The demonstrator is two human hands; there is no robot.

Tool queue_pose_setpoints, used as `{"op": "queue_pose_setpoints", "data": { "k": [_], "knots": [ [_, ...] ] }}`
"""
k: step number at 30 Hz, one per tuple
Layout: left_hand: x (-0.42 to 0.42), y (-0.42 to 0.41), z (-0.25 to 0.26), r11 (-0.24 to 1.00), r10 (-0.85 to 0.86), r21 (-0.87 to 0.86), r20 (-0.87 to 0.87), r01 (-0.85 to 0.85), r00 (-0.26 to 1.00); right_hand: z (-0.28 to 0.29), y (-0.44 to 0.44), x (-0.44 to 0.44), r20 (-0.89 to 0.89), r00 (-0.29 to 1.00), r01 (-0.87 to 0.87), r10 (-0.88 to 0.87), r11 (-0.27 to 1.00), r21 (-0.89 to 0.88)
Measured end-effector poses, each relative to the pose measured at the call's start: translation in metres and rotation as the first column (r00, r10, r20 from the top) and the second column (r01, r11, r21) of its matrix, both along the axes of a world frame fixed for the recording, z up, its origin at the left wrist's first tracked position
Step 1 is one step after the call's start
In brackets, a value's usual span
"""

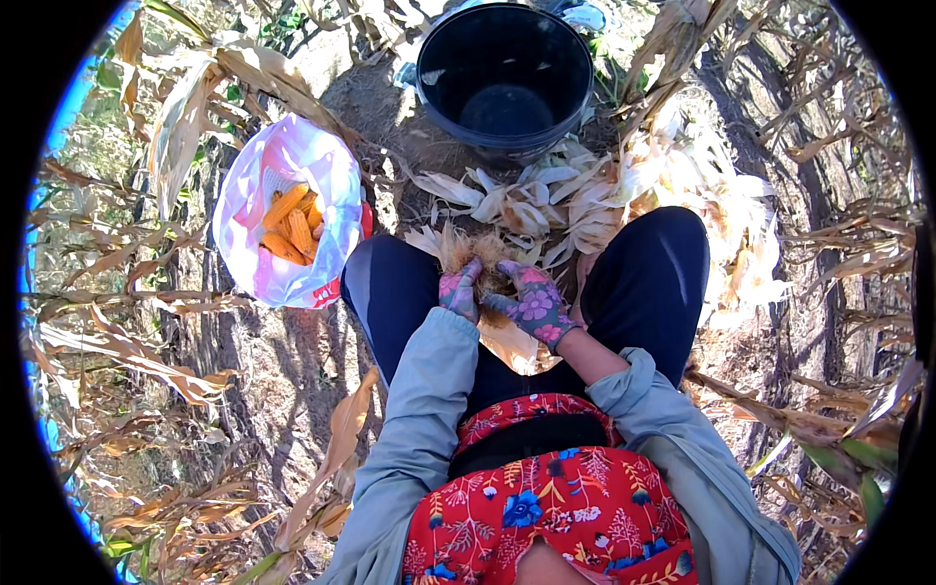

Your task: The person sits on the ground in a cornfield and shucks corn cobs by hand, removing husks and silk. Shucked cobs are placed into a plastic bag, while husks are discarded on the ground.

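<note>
Between my knees, both hands in grey floral gloves meet at a brown tuft of corn silk [482, 256] with pale husk leaves around it. My left hand [459, 291] grips the tuft from the left side, thumb up. My right hand [537, 301] holds it from the right, with its thumb and fingertips pressed into the silk. Whether an ear lies inside is hidden. Below the gloves a pale dry husk [512, 342] shows. To the left stands a white and red plastic bag [333, 183], its mouth wide, with several orange-yellow corn cobs [292, 223] inside.
A large black tub [504, 110] stands on the soil ahead. A heap of stripped corn husks [687, 197] spreads in front of and beside my right knee. Dry corn stalks and leaves [826, 424] border both sides. A long dry leaf [336, 446] stands near my left elbow.
</note>
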State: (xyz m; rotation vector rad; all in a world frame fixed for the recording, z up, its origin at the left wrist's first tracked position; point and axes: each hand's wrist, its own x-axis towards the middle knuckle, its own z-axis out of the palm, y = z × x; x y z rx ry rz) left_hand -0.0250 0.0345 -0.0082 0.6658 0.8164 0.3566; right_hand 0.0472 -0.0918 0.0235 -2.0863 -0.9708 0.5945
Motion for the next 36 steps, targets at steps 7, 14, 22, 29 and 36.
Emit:
{"op": "queue_pose_setpoints", "data": {
  "k": [7, 14, 22, 29, 36],
  "knots": [
    [0.002, -0.004, 0.002, 0.965, -0.112, -0.217, 0.158, 0.145, 0.981, -0.014, 0.007, -0.007, 0.084, 0.996, 0.036, -0.033, 0.998, -0.044],
    [0.006, -0.001, 0.005, 0.988, -0.113, -0.114, -0.104, 0.101, 0.988, -0.015, 0.001, 0.015, 0.106, 0.975, 0.203, -0.197, 0.978, -0.05],
    [0.005, -0.015, 0.011, 0.949, -0.313, -0.024, 0.062, 0.315, 0.948, -0.001, 0.004, 0.016, 0.156, 0.976, 0.187, -0.15, 0.949, -0.256],
    [-0.001, -0.002, -0.004, 0.982, -0.186, -0.017, -0.18, 0.186, 0.966, -0.029, 0.003, 0.023, 0.089, 0.976, 0.205, -0.198, 0.976, -0.076],
    [0.001, -0.003, 0.012, 0.949, -0.209, -0.257, -0.089, 0.18, 0.974, -0.025, 0.009, 0.041, -0.521, 0.796, 0.38, -0.306, 0.924, 0.038]
  ]
}}
